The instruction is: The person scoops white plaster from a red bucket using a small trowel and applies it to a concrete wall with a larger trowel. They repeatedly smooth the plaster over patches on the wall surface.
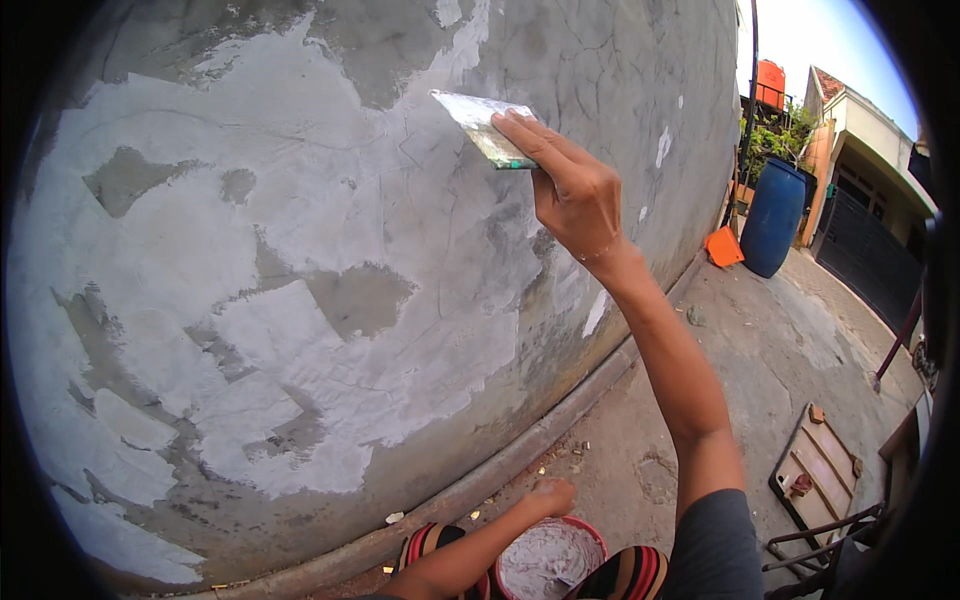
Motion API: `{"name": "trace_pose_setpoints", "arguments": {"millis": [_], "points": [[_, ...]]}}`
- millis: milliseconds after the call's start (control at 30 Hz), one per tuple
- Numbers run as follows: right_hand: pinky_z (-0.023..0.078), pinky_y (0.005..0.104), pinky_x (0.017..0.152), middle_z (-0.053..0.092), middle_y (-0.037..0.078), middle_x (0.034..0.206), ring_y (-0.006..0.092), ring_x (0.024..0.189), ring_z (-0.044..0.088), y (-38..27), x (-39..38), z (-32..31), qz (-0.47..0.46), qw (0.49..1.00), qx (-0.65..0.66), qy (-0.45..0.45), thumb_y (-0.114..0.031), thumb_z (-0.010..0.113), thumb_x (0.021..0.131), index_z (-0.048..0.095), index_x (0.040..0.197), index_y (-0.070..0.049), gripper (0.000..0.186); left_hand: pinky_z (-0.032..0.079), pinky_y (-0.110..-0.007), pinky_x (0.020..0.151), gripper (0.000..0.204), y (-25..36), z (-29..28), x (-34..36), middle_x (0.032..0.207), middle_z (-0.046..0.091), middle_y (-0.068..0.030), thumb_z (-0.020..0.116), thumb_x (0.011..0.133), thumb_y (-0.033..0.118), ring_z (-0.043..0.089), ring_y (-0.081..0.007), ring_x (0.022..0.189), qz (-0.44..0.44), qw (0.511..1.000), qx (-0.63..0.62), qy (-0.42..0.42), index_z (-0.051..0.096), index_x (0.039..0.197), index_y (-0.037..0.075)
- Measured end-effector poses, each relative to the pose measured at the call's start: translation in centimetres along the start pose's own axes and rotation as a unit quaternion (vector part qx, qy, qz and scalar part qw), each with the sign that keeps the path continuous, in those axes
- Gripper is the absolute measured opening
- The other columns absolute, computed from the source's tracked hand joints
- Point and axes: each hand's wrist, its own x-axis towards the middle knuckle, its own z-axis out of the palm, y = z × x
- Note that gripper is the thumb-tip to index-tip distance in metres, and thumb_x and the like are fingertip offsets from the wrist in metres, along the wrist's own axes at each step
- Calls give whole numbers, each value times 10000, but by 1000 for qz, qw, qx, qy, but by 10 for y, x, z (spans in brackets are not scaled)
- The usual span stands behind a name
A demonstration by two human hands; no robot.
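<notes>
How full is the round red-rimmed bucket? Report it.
Nearly full: pale grey putty fills the round red-rimmed bucket close to its rim.

The single head view looked from the person's head, facing a patched grey wall (300, 250) at close range and tilted slightly downward. Its fisheye lens bent the wall's base (and the pipe (480, 480) along it) into a curve. A paved yard (780, 340) opened toward three o'clock.

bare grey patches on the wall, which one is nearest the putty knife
The dark grey patch at the top of the wall, just left of the putty knife in the right hand; the other bare patches lie lower and further left.
</notes>
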Motion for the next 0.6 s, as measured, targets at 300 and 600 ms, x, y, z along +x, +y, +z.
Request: {"name": "trace_pose_setpoints", "arguments": {"millis": [300, 600], "points": [[525, 306, 575, 702, 96, 1088, 244, 772, 701, -71, 13, 20, 39, 998, -18, -47, 54, 586, 774, 637, 1236, -157, 511, 513, -462, 891, 331, -5, 4, 2, 1082, 673, -249, 570, 810, 197, 658, -368, 1045, 12, 1000, 13, 2, 705, 1025, -17], [449, 341, 507, 652, 141, 725, 254, 597, 614, -52, 37, -9, 200, 978, 49, -41, -19, 612, 838, 659, 1143, -27, 308, 514, -478, 888, 349, 1, -1, 4, 1088, 663, -265, 583, 808, 212, 654, -382, 1041, 8, 1000, -19, 13, 692, 1055, -9]]}}
